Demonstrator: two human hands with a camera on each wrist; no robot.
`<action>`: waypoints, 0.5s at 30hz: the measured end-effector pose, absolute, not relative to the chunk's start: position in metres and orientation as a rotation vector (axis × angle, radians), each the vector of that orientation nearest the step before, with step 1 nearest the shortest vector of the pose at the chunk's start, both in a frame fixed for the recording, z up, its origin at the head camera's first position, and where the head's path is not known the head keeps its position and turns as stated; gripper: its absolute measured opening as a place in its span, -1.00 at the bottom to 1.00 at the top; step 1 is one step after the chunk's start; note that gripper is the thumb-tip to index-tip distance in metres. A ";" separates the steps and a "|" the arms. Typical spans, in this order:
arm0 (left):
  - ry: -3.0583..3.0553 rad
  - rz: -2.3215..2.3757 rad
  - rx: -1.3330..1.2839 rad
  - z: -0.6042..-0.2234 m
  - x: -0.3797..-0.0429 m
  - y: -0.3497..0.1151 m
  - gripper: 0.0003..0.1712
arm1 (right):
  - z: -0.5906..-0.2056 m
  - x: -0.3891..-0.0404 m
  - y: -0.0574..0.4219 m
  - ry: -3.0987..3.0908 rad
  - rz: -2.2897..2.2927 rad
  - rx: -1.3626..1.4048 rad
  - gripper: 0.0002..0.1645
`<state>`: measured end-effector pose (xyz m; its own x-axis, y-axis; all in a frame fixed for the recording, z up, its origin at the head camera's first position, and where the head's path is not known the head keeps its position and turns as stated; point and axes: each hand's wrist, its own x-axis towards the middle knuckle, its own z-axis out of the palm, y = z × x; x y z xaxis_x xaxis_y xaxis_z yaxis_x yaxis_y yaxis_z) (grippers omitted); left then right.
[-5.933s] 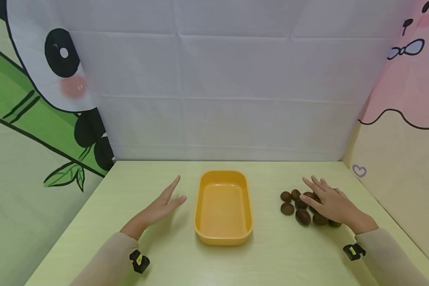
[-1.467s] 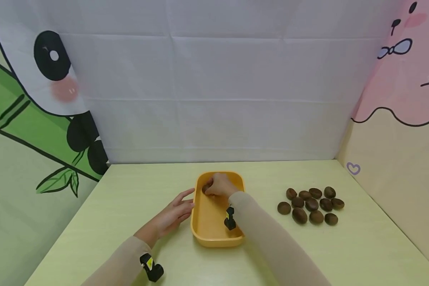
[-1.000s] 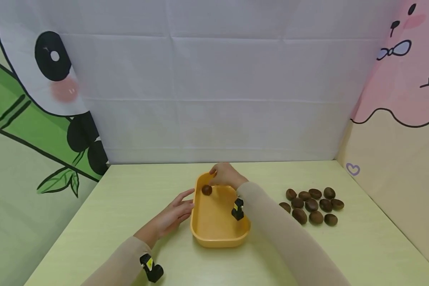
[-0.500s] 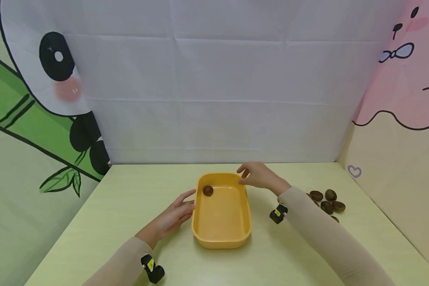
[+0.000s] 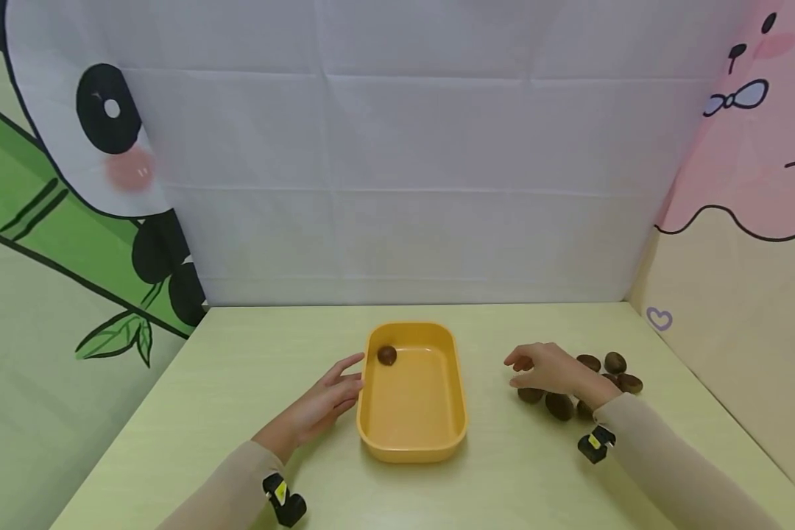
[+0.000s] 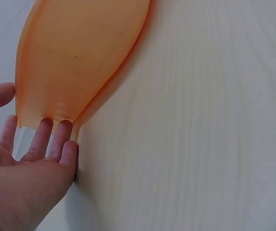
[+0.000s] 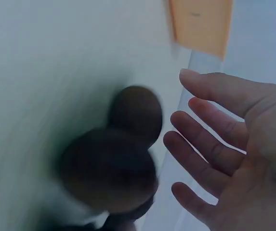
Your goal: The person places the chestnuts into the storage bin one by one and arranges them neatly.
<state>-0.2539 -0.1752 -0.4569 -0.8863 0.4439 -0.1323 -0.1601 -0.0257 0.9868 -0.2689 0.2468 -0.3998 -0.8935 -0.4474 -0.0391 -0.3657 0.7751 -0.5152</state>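
In the head view a yellow rectangular tray [image 5: 412, 412] stands mid-table with one brown chestnut [image 5: 387, 355] in its far left corner. My left hand [image 5: 321, 405] is at the tray's left side, its relaxed fingertips right at the wall; the left wrist view shows the fingers [image 6: 41, 137] against the tray wall [image 6: 80, 57]. My right hand [image 5: 550, 368] hovers over the near-left part of a group of chestnuts [image 5: 559, 406], hiding some of them. In the right wrist view its fingers are spread and loosely bent, with nothing between them, beside a large chestnut [image 7: 109, 168].
The pale wood-grain table [image 5: 252, 346] ends at a white cloth backdrop [image 5: 424, 184]. Printed panels with a panda [image 5: 112, 169] and a pink figure [image 5: 748, 162] flank it left and right. A small black camera sits on each wrist.
Earlier my right hand set a chestnut down in the tray and let go. It has since swung right, back to the group of chestnuts. The left hand has stayed by the tray.
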 end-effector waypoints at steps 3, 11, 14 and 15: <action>1.848 1.955 0.304 -0.457 -0.254 -0.176 -0.23 | -0.407 -0.263 0.259 2.822 -0.745 -0.641 -0.60; 1.849 1.955 0.300 -0.456 -0.253 -0.176 -0.23 | -0.417 -0.261 0.270 2.818 -0.702 -0.690 -0.55; 1.849 1.956 0.293 -0.455 -0.252 -0.176 -0.23 | -0.419 -0.262 0.271 2.820 -0.675 -0.700 -0.55; 1.849 1.955 0.292 -0.455 -0.252 -0.175 -0.24 | -0.420 -0.262 0.272 2.820 -0.672 -0.695 -0.56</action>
<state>-0.2520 -0.1755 -0.4548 -0.8849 0.4446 -0.1388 -0.1633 -0.0171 0.9864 -0.2621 0.2715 -0.4197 -0.8791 -0.4744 -0.0470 -0.4022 0.7910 -0.4610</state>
